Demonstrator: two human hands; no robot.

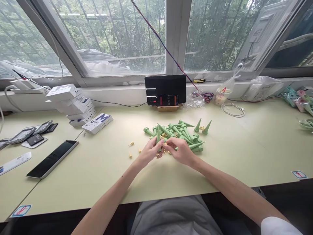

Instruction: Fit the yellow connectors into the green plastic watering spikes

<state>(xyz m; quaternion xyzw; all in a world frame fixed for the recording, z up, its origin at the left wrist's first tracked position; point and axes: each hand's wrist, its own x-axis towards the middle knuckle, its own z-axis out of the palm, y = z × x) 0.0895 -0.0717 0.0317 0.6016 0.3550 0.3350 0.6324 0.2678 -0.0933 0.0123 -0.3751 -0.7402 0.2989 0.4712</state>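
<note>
My left hand (149, 150) is closed round a green plastic cone spike (158, 134), which points upward. Against its lower part, my right hand (182, 150) pinches a small yellow piece (164, 144), partly hidden by the fingers. Just behind both hands lies a heap of similar green cone spikes (186, 132), with little yellow pieces among them. Two green spikes (205, 127) stand upright at the heap's right, a yellow bit between them. Several loose yellow tips (130, 155) are scattered left of my left hand.
A tablet (168, 85) with a phone (168, 100) before it leans by the window. Stacked white boxes (73, 104) and a large phone (52, 160) are at left. On the right are a bagged cup (222, 95), a coiled white cable (233, 111) and pastel plastic items (299, 99).
</note>
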